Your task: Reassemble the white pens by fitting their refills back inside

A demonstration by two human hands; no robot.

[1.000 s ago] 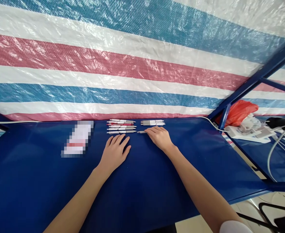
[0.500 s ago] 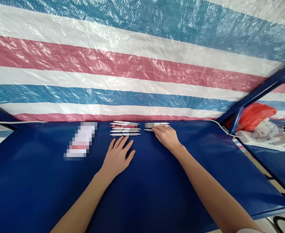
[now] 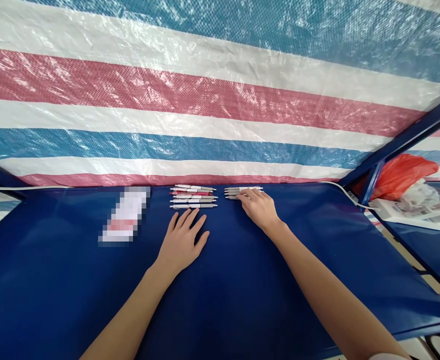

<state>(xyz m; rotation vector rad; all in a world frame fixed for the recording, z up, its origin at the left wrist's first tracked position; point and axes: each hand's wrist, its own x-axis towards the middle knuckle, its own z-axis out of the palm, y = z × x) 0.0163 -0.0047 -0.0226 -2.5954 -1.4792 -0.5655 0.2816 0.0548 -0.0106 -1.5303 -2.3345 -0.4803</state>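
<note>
On the blue tabletop (image 3: 227, 280), my left hand (image 3: 182, 242) lies flat with its fingers spread, holding nothing. Just beyond its fingertips is a row of several white and grey pens (image 3: 193, 205), some with red parts, lying side by side and pointing left to right. My right hand (image 3: 259, 207) is at a second, smaller group of pens (image 3: 237, 190) to the right. Its fingers are curled down on the nearest grey pen (image 3: 232, 197), covering that pen's right part. The right ends of the pens behind it show past the fingers.
A blurred-out white and red item (image 3: 124, 215) lies left of the pens. A striped plastic sheet (image 3: 205, 100) hangs behind the table. A white cable (image 3: 340, 187) follows the back edge. Beyond the blue frame at right are a red plastic bag (image 3: 403, 175) and white boxes (image 3: 411, 210).
The pen under my right fingers has shifted slightly back, closer to the others in its group. My left hand has stayed in place. The view has turned a little.
</note>
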